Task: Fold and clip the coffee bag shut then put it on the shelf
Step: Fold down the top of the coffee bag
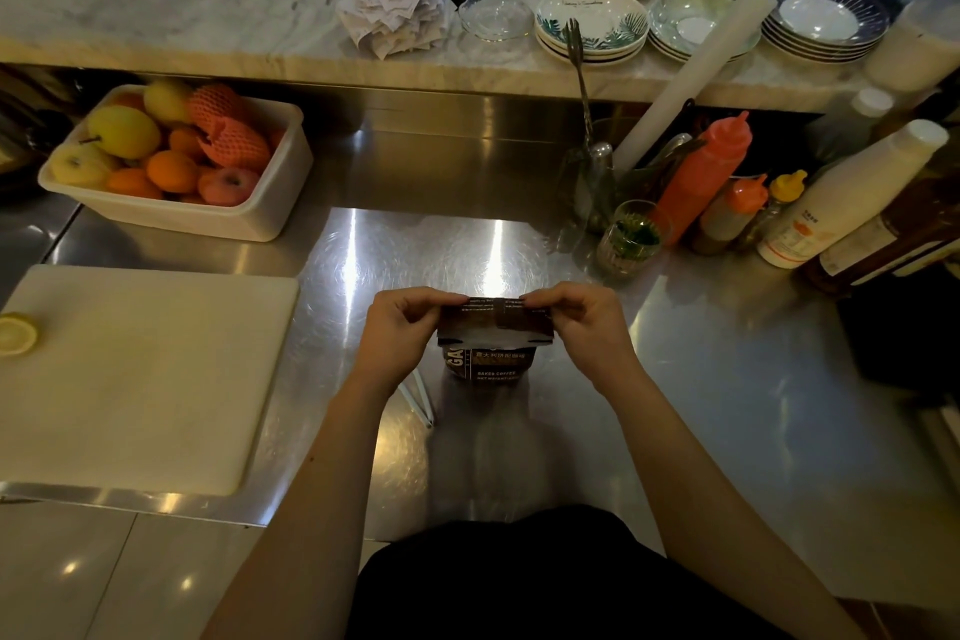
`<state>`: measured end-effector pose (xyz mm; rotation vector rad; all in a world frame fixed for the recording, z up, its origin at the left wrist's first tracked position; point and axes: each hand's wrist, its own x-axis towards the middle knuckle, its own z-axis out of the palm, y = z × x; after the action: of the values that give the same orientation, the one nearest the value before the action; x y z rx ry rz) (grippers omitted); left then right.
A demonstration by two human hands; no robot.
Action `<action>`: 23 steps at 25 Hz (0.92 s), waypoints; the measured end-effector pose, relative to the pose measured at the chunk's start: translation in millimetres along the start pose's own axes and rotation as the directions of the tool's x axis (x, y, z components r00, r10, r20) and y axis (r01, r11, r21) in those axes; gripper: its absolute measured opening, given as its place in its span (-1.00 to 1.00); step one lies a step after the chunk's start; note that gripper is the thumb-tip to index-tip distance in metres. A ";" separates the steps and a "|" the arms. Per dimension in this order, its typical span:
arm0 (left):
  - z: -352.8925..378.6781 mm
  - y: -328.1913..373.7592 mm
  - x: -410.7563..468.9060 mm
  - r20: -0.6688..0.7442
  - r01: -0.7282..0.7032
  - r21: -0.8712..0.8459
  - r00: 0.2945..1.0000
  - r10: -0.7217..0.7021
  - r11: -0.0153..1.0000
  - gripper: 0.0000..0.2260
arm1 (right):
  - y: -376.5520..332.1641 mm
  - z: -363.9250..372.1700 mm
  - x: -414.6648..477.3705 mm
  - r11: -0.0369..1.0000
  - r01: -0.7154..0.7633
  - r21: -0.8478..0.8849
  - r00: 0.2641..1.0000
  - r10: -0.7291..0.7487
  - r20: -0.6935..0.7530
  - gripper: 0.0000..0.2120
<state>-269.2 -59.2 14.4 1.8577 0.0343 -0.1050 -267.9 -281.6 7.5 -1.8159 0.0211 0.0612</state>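
We look down on a steel table (701, 379). At the left of the frame lies a pale cutting board (140, 369), and above it a white tub of fruit (171, 156). Just left of centre, our left hand (405, 333) pinches the left end of the folded top of the coffee bag (493, 343), thumb and fingers closed on the flap. The dark bag stands upright on the table at the centre of the frame, its top bent over toward us. Just right of centre, our right hand (576, 327) pinches the flap's other end the same way. Below the left hand, a thin white object (422, 398) lies on the table; it may be the clip, but we cannot tell. At the upper right sit stacked plates (592, 23) and sauce bottles (696, 177).

We judge the bag light, its foil-like wall stiff enough to hold a crease yet likely to spring open, and somewhat slick. Best held at the two ends of the fold.
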 end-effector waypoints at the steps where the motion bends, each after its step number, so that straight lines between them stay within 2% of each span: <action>1: 0.0 0.1 -0.6 0.005 0.008 -0.016 1.000 -0.008 1.000 -0.65 | 0.6 -0.1 -0.5 1.000 0.006 -0.004 1.000 -0.006 0.006 -0.69; 7: 2.6 0.3 -2.7 0.000 0.080 -0.165 0.997 -0.081 0.983 -0.62 | 3.6 1.2 1.7 0.997 0.019 0.074 1.000 -0.017 -0.020 -0.64; 9: 2.4 2.5 -1.4 0.002 0.097 -0.194 0.995 -0.098 0.976 -0.70 | 5.4 2.2 1.0 0.997 0.045 0.069 0.998 -0.042 -0.046 -0.66; 11: 2.9 4.5 -1.5 0.019 0.094 -0.153 0.996 -0.092 0.984 -0.88 | 6.9 2.8 0.4 0.997 0.065 0.041 0.997 -0.063 -0.055 -0.70; 12: 3.9 4.7 -1.6 0.018 0.092 -0.129 0.996 -0.091 0.987 -0.91 | 6.8 2.7 0.5 0.997 0.069 0.022 0.996 -0.068 -0.048 -0.71; 18: 14.9 2.3 -1.3 -0.116 0.093 -0.060 0.988 -0.099 0.994 -0.88 | -3.1 -5.0 -0.6 0.998 0.043 -0.041 0.997 -0.041 0.062 -0.77; 23: 19.9 -1.1 -0.1 -0.167 0.061 -0.006 0.984 -0.061 0.998 -0.82 | -10.4 -1.7 -1.1 0.994 0.021 -0.104 0.997 -0.013 0.077 -0.66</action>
<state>-270.4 -78.0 7.8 1.8605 0.2081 0.0088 -268.5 -280.7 18.0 -1.9168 -0.0527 0.1210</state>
